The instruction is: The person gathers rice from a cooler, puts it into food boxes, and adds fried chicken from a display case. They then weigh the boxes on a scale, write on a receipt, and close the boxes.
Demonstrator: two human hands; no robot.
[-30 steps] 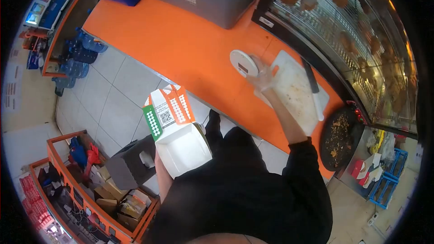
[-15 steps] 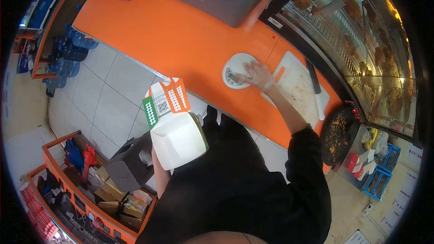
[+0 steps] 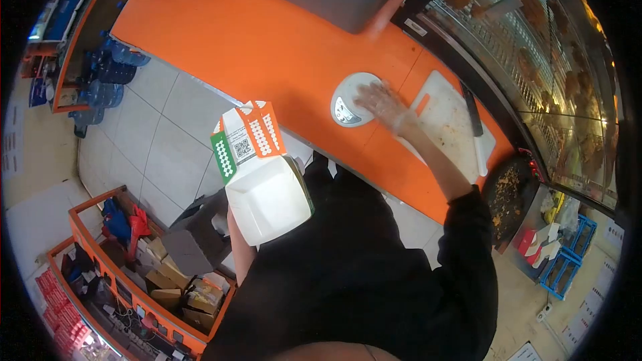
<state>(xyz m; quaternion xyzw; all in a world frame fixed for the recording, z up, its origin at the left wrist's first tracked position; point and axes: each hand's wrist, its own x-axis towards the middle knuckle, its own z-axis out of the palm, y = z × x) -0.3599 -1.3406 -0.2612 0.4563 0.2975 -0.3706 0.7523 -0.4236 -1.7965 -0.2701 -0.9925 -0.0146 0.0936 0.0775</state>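
On the orange surface (image 3: 267, 53), my gloved right hand (image 3: 380, 103) spreads loosely over one scale (image 3: 347, 98), gripping nothing visible; one board (image 3: 443, 120) with one knife (image 3: 472, 112) along its edge lies right, presumably for easy reach. Near me, one box (image 3: 269, 206) faces up, lid back, likely supported by my hidden left hand, whose grip I cannot tell.

Pale tiled flr (image 3: 160, 140) beside orange counter (image 3: 281, 40); orange-framed shelving (image 3: 81, 244) btm L; warm-lit glass cabinet (image 3: 481, 76) top R.

The box (image 3: 267, 208) is white inside, its orange and green flaps (image 3: 269, 135) patterned in white.
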